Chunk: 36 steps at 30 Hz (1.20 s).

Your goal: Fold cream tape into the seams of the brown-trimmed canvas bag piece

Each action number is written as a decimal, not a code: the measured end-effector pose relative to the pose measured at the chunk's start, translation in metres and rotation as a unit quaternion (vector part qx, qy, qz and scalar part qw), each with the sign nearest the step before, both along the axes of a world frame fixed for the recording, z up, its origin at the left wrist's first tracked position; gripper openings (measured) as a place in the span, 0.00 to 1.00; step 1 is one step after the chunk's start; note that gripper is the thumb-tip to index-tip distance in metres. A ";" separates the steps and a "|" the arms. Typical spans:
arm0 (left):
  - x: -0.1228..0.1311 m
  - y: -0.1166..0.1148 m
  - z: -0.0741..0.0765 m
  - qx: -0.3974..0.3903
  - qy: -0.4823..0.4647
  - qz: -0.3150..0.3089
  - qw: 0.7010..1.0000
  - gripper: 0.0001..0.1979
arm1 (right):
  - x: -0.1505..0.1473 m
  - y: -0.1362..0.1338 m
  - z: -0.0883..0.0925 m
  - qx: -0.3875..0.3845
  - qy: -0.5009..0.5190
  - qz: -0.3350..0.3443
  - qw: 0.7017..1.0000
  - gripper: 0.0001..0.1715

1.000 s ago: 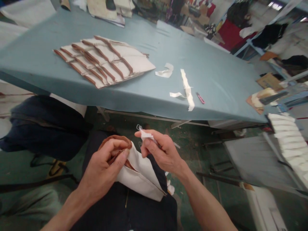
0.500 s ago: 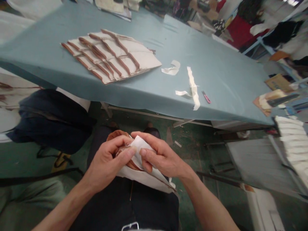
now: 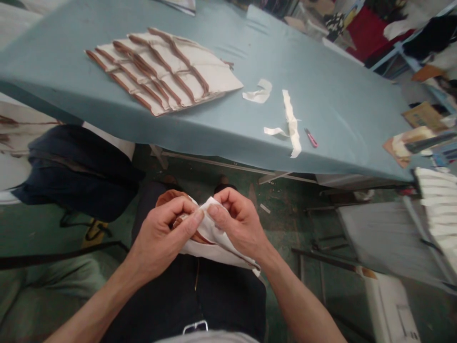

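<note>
Both hands [image 3: 157, 240] pinch white and brown cloth [image 3: 202, 251] over the lap [image 3: 228, 297].

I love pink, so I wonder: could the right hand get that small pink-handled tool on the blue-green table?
Probably, reaching forward: the tool lies uncovered by the near edge of the table, though the right hand is pinching white cloth.

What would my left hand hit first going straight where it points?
Most likely the white cloth in your right hand, just past your left hand; they may touch, as depth is unclear.
</note>
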<state>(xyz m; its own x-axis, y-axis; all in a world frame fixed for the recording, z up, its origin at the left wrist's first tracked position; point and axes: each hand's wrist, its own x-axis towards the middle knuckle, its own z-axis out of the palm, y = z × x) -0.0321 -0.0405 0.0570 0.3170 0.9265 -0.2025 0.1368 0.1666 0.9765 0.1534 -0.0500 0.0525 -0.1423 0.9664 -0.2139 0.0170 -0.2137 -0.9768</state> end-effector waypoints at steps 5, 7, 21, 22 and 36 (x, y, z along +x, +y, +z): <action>-0.005 -0.002 -0.008 0.015 0.019 0.024 0.999 0.15 | 0.001 -0.002 -0.004 -0.036 0.009 0.013 0.999 0.30; -0.009 -0.002 -0.012 0.014 0.027 0.029 0.999 0.15 | 0.004 -0.001 -0.006 -0.043 0.018 0.005 0.999 0.30; 0.001 0.002 -0.021 -0.212 -0.111 0.036 0.970 0.22 | 0.018 -0.018 0.006 -0.012 0.004 -0.037 0.999 0.23; 0.003 0.003 -0.019 -0.221 -0.112 0.029 0.968 0.21 | 0.018 -0.022 0.013 -0.003 -0.024 -0.027 0.999 0.21; 0.007 0.003 -0.020 -0.147 -0.056 -0.006 0.987 0.20 | 0.013 -0.019 0.010 0.031 -0.188 0.003 0.982 0.11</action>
